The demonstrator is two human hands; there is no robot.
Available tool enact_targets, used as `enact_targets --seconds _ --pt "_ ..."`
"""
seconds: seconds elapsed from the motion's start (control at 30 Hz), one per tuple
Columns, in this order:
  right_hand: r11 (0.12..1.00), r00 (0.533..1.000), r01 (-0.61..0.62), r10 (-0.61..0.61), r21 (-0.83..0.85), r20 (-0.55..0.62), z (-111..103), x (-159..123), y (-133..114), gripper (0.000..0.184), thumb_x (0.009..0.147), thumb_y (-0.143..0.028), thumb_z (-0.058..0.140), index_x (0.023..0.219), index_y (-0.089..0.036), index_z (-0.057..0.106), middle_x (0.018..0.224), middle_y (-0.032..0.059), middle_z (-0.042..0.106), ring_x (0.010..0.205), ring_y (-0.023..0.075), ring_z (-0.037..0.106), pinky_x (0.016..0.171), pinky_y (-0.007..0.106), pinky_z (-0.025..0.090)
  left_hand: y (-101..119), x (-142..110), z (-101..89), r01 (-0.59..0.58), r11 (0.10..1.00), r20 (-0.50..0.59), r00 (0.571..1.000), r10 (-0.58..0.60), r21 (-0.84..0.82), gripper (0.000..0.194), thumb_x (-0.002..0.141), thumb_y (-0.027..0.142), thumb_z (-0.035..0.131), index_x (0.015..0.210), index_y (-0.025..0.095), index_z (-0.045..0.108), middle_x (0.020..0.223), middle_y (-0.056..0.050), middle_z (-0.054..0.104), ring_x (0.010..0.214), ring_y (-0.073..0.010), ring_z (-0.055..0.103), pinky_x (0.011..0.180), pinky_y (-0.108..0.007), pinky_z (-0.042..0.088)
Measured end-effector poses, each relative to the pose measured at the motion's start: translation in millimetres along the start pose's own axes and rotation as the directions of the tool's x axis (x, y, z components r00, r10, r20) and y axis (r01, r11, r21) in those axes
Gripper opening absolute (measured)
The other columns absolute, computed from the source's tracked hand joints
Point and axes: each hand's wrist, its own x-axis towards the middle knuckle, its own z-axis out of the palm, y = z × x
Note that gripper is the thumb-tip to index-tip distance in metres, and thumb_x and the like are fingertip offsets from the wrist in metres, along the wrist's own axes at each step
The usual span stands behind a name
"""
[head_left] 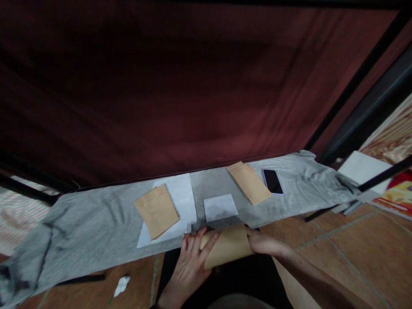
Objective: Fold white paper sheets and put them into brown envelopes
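Note:
A brown paper envelope [229,246] is held over my lap at the front edge of the cloth-covered surface, its sides bowed into a curve. My left hand [195,257] lies over its left end, fingers bent against the paper. At the right end my right hand [259,241] grips the envelope, its fingertips partly hidden by the paper. Just beyond lies a small white sheet of paper [220,207]. Farther left, a few brown envelopes [157,210] rest on larger white paper [186,197]. More brown envelopes [249,182] lie in a stack to the right.
A phone [273,181] with a dark screen lies right of the stack. Grey cloth [86,231] covers the narrow surface, backed by a dark red panel [193,107]. Black metal bars [357,81] stand at the right. A crumpled white scrap [122,286] is on the tiled floor.

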Motion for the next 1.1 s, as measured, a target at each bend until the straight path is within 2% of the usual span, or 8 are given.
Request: enact_targets --seconds 0.1,0.17,0.27,0.53,0.73,0.87,1.03,1.1 --pt "0.997 0.986 -0.035 0.024 0.067 0.167 -12 22 8 0.034 0.086 -0.031 0.063 0.120 -0.027 0.068 0.107 0.0052 0.073 0.100 0.0251 0.067 0.087 0.040 0.056 -18 4 -5.2 0.066 0.995 -0.076 0.995 -0.060 0.078 0.089 0.075 0.011 0.065 0.155 0.031 0.030 0.143 -0.014 0.049 0.119 -0.0332 0.052 0.105 -0.052 0.035" --pt "0.999 0.999 -0.029 0.028 0.016 0.028 -14 43 18 0.039 0.087 -0.029 0.056 0.125 -0.024 0.064 0.114 0.0059 0.072 0.103 0.0226 0.067 0.089 0.038 0.055 -36 3 -5.1 0.126 0.985 -0.124 0.986 -0.111 0.121 0.087 0.078 0.016 0.065 0.156 0.026 0.029 0.139 -0.016 0.052 0.117 -0.0333 0.053 0.102 -0.051 0.037" --pt "0.918 0.980 -0.149 0.088 -0.367 -0.177 -10 71 35 0.037 0.090 -0.028 0.052 0.125 -0.019 0.060 0.120 0.0101 0.068 0.097 0.0196 0.069 0.088 0.034 0.054 -61 -1 -0.8 0.214 0.962 -0.187 0.965 -0.182 0.171 0.084 0.082 0.026 0.068 0.156 0.019 0.028 0.136 -0.019 0.053 0.120 -0.0345 0.052 0.101 -0.050 0.037" --pt "0.708 0.915 -0.349 0.115 -0.614 -0.387 28 101 54 0.043 0.077 -0.028 0.074 0.114 -0.010 0.059 0.119 0.0241 0.062 0.114 0.0368 0.060 0.095 0.042 0.047 -89 -10 16.5 0.281 0.931 -0.174 0.954 -0.244 0.233 0.098 0.073 0.031 0.078 0.156 0.022 0.028 0.136 -0.017 0.052 0.121 -0.0354 0.050 0.106 -0.051 0.033" --pt "0.816 0.914 -0.267 0.047 -0.512 -0.403 29 104 64 0.029 0.073 -0.021 0.072 0.099 -0.017 0.062 0.104 0.0153 0.067 0.104 0.0318 0.064 0.092 0.039 0.046 -98 -17 25.2 0.307 0.928 -0.127 0.950 -0.285 0.210 0.106 0.069 0.029 0.080 0.158 0.024 0.022 0.138 -0.015 0.051 0.125 -0.0360 0.047 0.110 -0.053 0.029" --pt "0.923 0.911 -0.117 -0.046 -0.366 -0.410 20 100 70 0.012 0.082 -0.027 0.060 0.092 -0.021 0.061 0.092 0.0079 0.068 0.089 0.0243 0.064 0.083 0.035 0.050 -100 -21 29.0 0.335 0.926 -0.115 0.941 -0.319 0.176 0.108 0.070 0.029 0.079 0.159 0.024 0.018 0.139 -0.015 0.051 0.127 -0.0354 0.045 0.111 -0.053 0.026" --pt "0.984 0.873 0.048 -0.124 -0.170 -0.471 5 97 67 0.027 0.090 -0.041 0.046 0.102 -0.021 0.060 0.099 0.0085 0.069 0.092 0.0229 0.064 0.083 0.036 0.052 -99 -24 32.5 0.364 0.920 -0.116 0.930 -0.350 0.145 0.109 0.069 0.028 0.080 0.159 0.025 0.017 0.143 -0.015 0.048 0.130 -0.0351 0.044 0.113 -0.054 0.024" --pt "0.991 0.889 0.107 -0.134 -0.085 -0.437 4 95 65 0.030 0.089 -0.043 0.048 0.104 -0.021 0.061 0.102 0.0089 0.070 0.094 0.0233 0.065 0.084 0.036 0.053 -97 -23 32.3 0.375 0.915 -0.116 0.926 -0.360 0.147 0.110 0.069 0.029 0.080 0.159 0.024 0.017 0.144 -0.015 0.047 0.131 -0.0354 0.043 0.113 -0.054 0.024"
